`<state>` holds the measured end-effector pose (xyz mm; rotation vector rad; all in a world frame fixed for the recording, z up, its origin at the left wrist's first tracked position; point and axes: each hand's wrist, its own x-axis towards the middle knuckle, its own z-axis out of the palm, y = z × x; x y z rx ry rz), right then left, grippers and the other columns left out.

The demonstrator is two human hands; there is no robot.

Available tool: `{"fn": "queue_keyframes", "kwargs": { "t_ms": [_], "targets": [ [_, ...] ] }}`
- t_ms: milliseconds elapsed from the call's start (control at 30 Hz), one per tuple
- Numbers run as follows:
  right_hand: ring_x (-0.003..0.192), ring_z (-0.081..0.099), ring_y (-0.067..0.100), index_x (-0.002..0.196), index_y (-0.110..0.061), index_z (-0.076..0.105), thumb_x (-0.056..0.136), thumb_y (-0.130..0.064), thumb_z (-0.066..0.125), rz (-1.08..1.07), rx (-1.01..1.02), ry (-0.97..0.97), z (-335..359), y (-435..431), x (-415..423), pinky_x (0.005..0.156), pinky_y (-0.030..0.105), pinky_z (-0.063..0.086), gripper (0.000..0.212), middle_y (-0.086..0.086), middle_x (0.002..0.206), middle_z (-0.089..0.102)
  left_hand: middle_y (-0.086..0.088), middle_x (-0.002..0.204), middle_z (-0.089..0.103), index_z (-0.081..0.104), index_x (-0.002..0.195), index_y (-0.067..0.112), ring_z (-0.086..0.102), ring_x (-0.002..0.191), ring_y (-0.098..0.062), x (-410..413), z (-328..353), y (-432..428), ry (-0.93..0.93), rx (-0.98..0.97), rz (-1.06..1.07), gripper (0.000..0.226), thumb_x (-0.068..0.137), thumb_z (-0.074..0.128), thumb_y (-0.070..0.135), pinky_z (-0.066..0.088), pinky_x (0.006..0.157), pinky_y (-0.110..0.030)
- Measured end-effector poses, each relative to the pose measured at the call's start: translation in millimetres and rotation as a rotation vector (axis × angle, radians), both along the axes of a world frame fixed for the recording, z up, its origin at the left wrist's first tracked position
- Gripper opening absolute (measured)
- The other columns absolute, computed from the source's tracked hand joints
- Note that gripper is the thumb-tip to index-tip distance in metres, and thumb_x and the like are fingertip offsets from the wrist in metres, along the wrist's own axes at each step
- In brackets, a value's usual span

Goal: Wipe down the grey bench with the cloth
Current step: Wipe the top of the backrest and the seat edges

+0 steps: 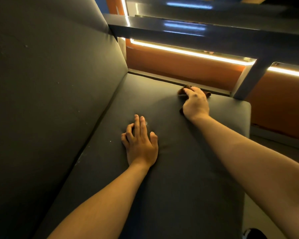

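Curled over a crumpled dark brown cloth [186,88], the right hand [195,102] grips it and presses it down onto the seat cushion of the grey upholstered bench [188,169]. Knuckles face up and the fingers bend down into the fabric, so only scraps of the cloth show: a bunch beyond the fingertips, a corner to the right of the hand, and a dark edge under the heel of the palm on the left. The cloth lies at the far end of the seat, right against its far edge and toward the right side. It is just short of the narrow gap that separates the cushion from the orange wall panel [188,69].

The left hand [140,144] holds nothing. It rests palm down on the middle of the seat, nearer and to the left of the right hand, well apart from the cloth. Its middle and ring fingers are stretched out, the others a little bent, and the cushion dimples around it. Both forearms are bare and reach in from the near side.

To the left, the bench's grey padded backrest [50,83] rises from the seat, flecked with small pale specks. Glowing warm-white light strips [188,51] run along the orange panel, below a dark metal frame [214,37]. At the near right corner, a black shoe [254,234] shows on the floor.
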<state>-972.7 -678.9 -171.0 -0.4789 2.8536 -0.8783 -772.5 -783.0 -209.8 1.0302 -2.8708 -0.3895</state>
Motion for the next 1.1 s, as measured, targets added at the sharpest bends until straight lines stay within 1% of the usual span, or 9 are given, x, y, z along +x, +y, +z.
{"fn": "queue_keyframes", "kwargs": {
  "t_ms": [100,267,367,533,667,733,933,1033,1100],
  "targets": [
    [0.145,0.036,0.029,0.146,-0.015,0.054,0.099,-0.01,0.047,0.055,-0.034,-0.003,0.1,-20.7,25.8,0.123,0.041,0.024,0.048,0.01,0.153,0.047,0.001,0.17,0.005,0.015,0.161,0.027,0.017,0.144,-0.027,-1.0,-1.0,0.1,-0.027,-0.017,0.006,0.068,0.097,0.02,0.05,0.015,0.116,-0.053],
    [0.15,0.029,0.025,0.144,-0.024,0.057,0.102,-0.02,0.051,0.439,-0.107,-0.051,0.3,-45.9,93.3,0.124,0.044,0.026,0.043,0.001,0.156,0.045,-0.001,0.169,0.007,0.01,0.161,0.026,0.016,0.146,-0.029,-1.7,-0.8,2.8,-0.062,-0.042,0.007,0.069,0.101,0.035,0.049,0.016,0.118,-0.053],
    [0.154,0.022,0.023,0.149,-0.026,0.051,0.102,-0.014,0.051,0.56,-0.056,-0.034,2.1,-34.7,87.6,0.125,0.045,0.024,0.048,-0.001,0.161,0.038,0.0,0.169,0.007,0.011,0.16,0.028,0.015,0.148,-0.028,-1.4,-0.2,1.6,-0.034,-0.024,0.011,0.064,0.103,0.029,0.049,0.013,0.119,-0.053],
    [0.147,0.032,0.029,0.143,-0.014,0.057,0.098,-0.007,0.054,0.319,-0.032,0.004,4.5,-2.4,34.7,0.123,0.038,0.02,0.046,0.008,0.155,0.044,0.002,0.17,0.001,0.011,0.161,0.028,0.012,0.147,-0.026,-0.7,2.4,2.9,-0.009,0.011,0.009,0.068,0.097,0.024,0.05,0.009,0.119,-0.053],
    [0.149,0.03,0.028,0.148,-0.015,0.052,0.1,-0.005,0.049,0.047,-0.03,-0.01,-4.0,-3.2,29.4,0.125,0.042,0.021,0.049,0.009,0.157,0.043,0.0,0.17,0.001,-0.003,0.161,0.024,0.014,0.15,-0.026,2.3,2.7,6.5,0.099,0.077,0.032,0.079,0.099,0.04,0.047,0.008,0.122,-0.05],
    [0.147,0.035,0.026,0.145,-0.017,0.055,0.099,-0.005,0.05,0.095,-0.064,-0.012,-2.6,-16.9,45.4,0.124,0.039,0.022,0.048,0.007,0.155,0.047,-0.001,0.17,-0.001,-0.008,0.161,0.022,0.013,0.152,-0.025,3.4,2.7,5.9,0.155,0.104,0.063,0.087,0.098,0.048,0.046,0.007,0.123,-0.048],
    [0.142,0.042,0.016,0.125,-0.028,0.073,0.096,-0.012,0.058,0.716,-0.067,-0.092,8.1,-49.4,106.7,0.119,0.042,0.036,0.036,-0.007,0.142,0.06,-0.008,0.17,0.002,-0.006,0.161,0.011,0.009,0.155,-0.024,5.4,1.0,4.9,0.194,0.118,0.093,0.098,0.093,0.057,0.042,0.006,0.125,-0.045],
    [0.145,0.039,0.017,0.125,-0.028,0.073,0.094,-0.007,0.06,0.735,-0.002,-0.033,6.5,-42.5,89.3,0.122,0.043,0.031,0.039,-0.005,0.145,0.058,-0.007,0.17,0.002,-0.007,0.161,0.013,0.008,0.155,-0.024,5.2,2.5,6.3,0.203,0.131,0.082,0.097,0.095,0.058,0.044,0.004,0.124,-0.045],
    [0.144,0.04,0.022,0.127,-0.021,0.072,0.09,-0.001,0.06,0.616,0.003,-0.001,5.8,-30.4,70.2,0.123,0.043,0.028,0.043,0.0,0.146,0.058,-0.007,0.17,0.002,-0.008,0.16,0.014,0.008,0.155,-0.024,6.3,2.5,6.0,0.196,0.132,0.08,0.097,0.095,0.056,0.045,0.004,0.123,-0.046]
  ]
}}
